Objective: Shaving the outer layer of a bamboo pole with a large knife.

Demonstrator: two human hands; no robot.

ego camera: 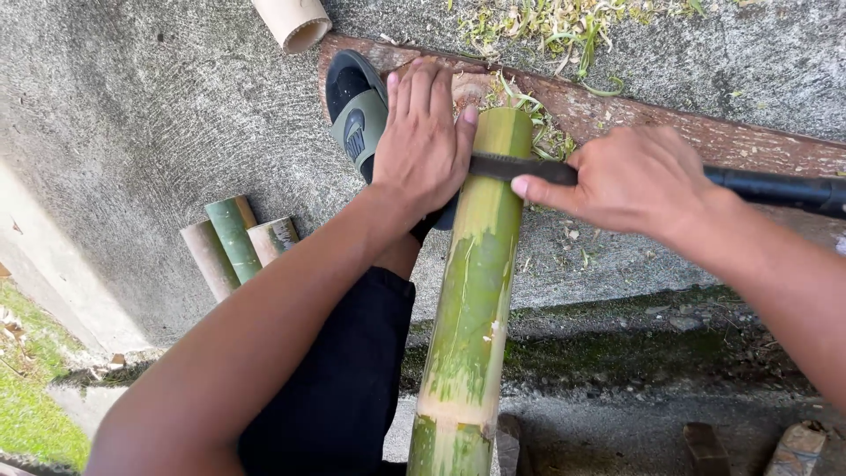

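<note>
The right hand [636, 181] is closed around a dark blade [522, 168] near its middle, with the black handle [775, 189] running off to the right. The left hand [425, 132] lies open, palm down, its thumb side pressed against the top end of the bamboo pole [471, 291]; it steadies the pole and holds nothing. The blade lies across the pole just below its far end, between the two hands, touching the green skin.

As a judgement, the work is part done: pale scraped patches run down the pole, while green skin remains near the top and lower down. Green shavings [538, 26] lie on a reddish plank [758, 141] beyond. A sandalled foot [357, 110] sits beside the left hand. Three cut bamboo pieces [233, 242] lean on the concrete at left.
</note>
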